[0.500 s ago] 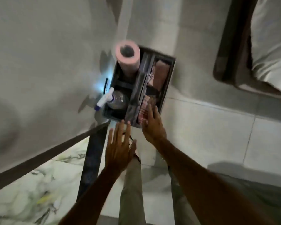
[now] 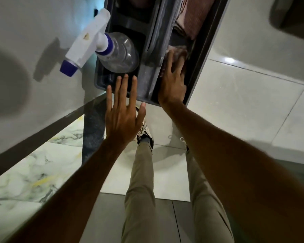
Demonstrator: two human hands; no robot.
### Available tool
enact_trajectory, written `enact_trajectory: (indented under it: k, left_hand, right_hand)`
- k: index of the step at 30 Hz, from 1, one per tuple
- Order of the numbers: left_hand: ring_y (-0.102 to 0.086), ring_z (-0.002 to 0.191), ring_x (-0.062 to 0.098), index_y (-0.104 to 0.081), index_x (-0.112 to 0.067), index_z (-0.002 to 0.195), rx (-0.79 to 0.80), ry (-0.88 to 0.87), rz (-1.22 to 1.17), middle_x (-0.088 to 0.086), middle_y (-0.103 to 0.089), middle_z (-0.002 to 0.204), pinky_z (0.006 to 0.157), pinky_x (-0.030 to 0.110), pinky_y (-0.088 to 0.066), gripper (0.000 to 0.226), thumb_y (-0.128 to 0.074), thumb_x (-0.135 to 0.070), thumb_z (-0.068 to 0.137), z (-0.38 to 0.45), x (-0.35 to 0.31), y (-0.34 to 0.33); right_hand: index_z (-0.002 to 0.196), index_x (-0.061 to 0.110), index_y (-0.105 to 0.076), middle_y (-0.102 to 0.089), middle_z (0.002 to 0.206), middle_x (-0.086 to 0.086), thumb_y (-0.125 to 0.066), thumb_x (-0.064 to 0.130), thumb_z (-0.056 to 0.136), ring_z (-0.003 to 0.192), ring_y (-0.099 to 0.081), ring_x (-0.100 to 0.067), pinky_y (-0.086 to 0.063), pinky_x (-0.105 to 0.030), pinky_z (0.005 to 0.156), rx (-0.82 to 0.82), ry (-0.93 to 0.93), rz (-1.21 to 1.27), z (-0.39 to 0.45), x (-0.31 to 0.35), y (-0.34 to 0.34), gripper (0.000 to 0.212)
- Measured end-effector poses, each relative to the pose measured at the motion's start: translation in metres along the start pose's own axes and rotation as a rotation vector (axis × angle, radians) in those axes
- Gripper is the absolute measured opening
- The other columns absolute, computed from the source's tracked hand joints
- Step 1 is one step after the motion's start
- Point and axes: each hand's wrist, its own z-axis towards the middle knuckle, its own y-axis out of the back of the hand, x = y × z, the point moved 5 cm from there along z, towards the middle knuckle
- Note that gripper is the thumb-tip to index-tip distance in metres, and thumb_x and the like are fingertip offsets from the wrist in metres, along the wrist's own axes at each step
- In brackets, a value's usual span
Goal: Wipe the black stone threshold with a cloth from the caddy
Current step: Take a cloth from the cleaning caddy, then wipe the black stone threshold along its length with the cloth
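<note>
A dark grey caddy (image 2: pixel 203 55) stands on the floor at the top of the view. My right hand (image 2: pixel 172 79) reaches into its right compartment, fingers pressed onto a reddish checked cloth (image 2: pixel 182 52); whether the fingers grip it is unclear. More folded brownish cloth (image 2: pixel 195 20) lies further back in that compartment. My left hand (image 2: pixel 123 113) hovers flat with spread fingers over the caddy's near left corner, holding nothing. The black stone threshold (image 2: pixel 93 130) runs as a dark speckled strip below the caddy, between marble and plain tiles.
A clear spray bottle (image 2: pixel 119 51) with white trigger and purple nozzle leans out of the caddy's left compartment. A wall (image 2: pixel 33 50) rises on the left with a dark skirting. My legs and shoes (image 2: pixel 144 134) stand just below the caddy. Dark furniture (image 2: pixel 295 14) sits top right.
The view has dropped much closer to the caddy. My right hand has pushed deeper into the right compartment onto the checked cloth; my left hand has reached the caddy's near edge.
</note>
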Motion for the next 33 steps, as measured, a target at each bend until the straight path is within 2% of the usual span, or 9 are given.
enact_trajectory:
  k: [9,12,15,20,25,30,31,32,33]
  left_hand:
    - [-0.018,0.169,0.032,-0.022,-0.012,0.173,-0.073,0.050,-0.023,0.017,-0.023,0.180,0.138,0.059,-0.011,0.072,-0.033,-0.050,0.113,-0.003,-0.022,0.026]
    - [-0.015,0.169,0.032,-0.020,-0.012,0.173,-0.099,0.109,-0.049,0.017,-0.021,0.181,0.137,0.057,-0.007,0.074,-0.027,-0.053,0.111,-0.015,-0.036,0.049]
    - [-0.015,0.169,0.032,-0.019,-0.014,0.173,-0.104,0.205,-0.079,0.017,-0.020,0.181,0.137,0.058,-0.008,0.075,-0.024,-0.054,0.110,-0.033,-0.051,0.071]
    - [-0.015,0.169,0.036,-0.016,-0.014,0.173,-0.112,0.379,-0.106,0.019,-0.017,0.181,0.138,0.060,-0.010,0.074,-0.021,-0.055,0.112,-0.080,-0.074,0.112]
    - [-0.017,0.169,0.035,-0.020,-0.012,0.173,-0.238,0.546,-0.127,0.019,-0.020,0.181,0.138,0.058,-0.011,0.072,-0.023,-0.053,0.114,-0.156,-0.075,0.136]
    - [-0.020,0.167,0.038,-0.024,-0.011,0.172,-0.236,0.647,-0.133,0.021,-0.023,0.179,0.137,0.060,-0.017,0.069,-0.036,-0.048,0.115,-0.243,-0.055,0.104]
    - [-0.020,0.167,0.039,-0.023,-0.010,0.172,-0.223,0.678,-0.154,0.022,-0.023,0.179,0.137,0.061,-0.017,0.070,-0.035,-0.049,0.115,-0.264,-0.049,0.092]
    - [-0.020,0.167,0.039,-0.023,-0.010,0.172,-0.210,0.708,-0.175,0.022,-0.023,0.179,0.137,0.061,-0.017,0.071,-0.033,-0.050,0.115,-0.286,-0.043,0.080]
    - [-0.020,0.168,0.038,-0.022,-0.010,0.172,-0.199,0.726,-0.186,0.021,-0.023,0.179,0.137,0.060,-0.017,0.071,-0.030,-0.051,0.114,-0.303,-0.039,0.071]
  right_hand:
    - [0.170,0.017,-0.027,-0.027,0.177,-0.014,-0.085,0.026,0.093,0.156,-0.040,-0.037,-0.051,-0.058,0.119,-0.102,0.085,0.101,-0.023,0.008,0.056,0.096]
    - [0.171,0.014,-0.028,-0.029,0.178,-0.014,-0.073,0.020,0.102,0.158,-0.039,-0.036,-0.044,-0.056,0.125,-0.155,0.145,0.214,-0.055,0.012,0.089,0.082]
    - [0.171,0.012,-0.030,-0.032,0.177,-0.017,-0.053,0.017,0.113,0.156,-0.045,-0.036,-0.048,-0.058,0.125,-0.178,0.196,0.378,-0.095,0.006,0.118,0.062]
    - [0.167,0.011,-0.038,-0.045,0.170,-0.017,-0.051,0.019,0.115,0.149,-0.055,-0.032,-0.054,-0.054,0.121,-0.172,0.320,0.466,-0.173,0.003,0.159,0.054]
    - [0.167,0.010,-0.037,-0.041,0.172,-0.017,-0.055,0.014,0.113,0.151,-0.053,-0.032,-0.054,-0.055,0.121,-0.074,0.510,0.393,-0.239,0.015,0.148,0.056]
    - [0.167,0.012,-0.036,-0.032,0.176,-0.018,-0.053,0.012,0.114,0.155,-0.048,-0.034,-0.053,-0.058,0.121,0.075,0.658,0.339,-0.302,0.039,0.090,0.056]
    - [0.167,0.011,-0.036,-0.032,0.175,-0.020,-0.052,0.012,0.114,0.151,-0.052,-0.033,-0.057,-0.056,0.117,0.107,0.699,0.337,-0.313,0.045,0.072,0.056]
    - [0.167,0.007,-0.037,-0.034,0.172,-0.024,-0.051,0.011,0.114,0.143,-0.060,-0.026,-0.062,-0.046,0.112,0.141,0.722,0.347,-0.323,0.053,0.054,0.055]
    - [0.165,0.002,-0.039,-0.040,0.167,-0.029,-0.050,0.008,0.115,0.133,-0.065,-0.014,-0.063,-0.029,0.108,0.178,0.751,0.363,-0.325,0.056,0.035,0.052]
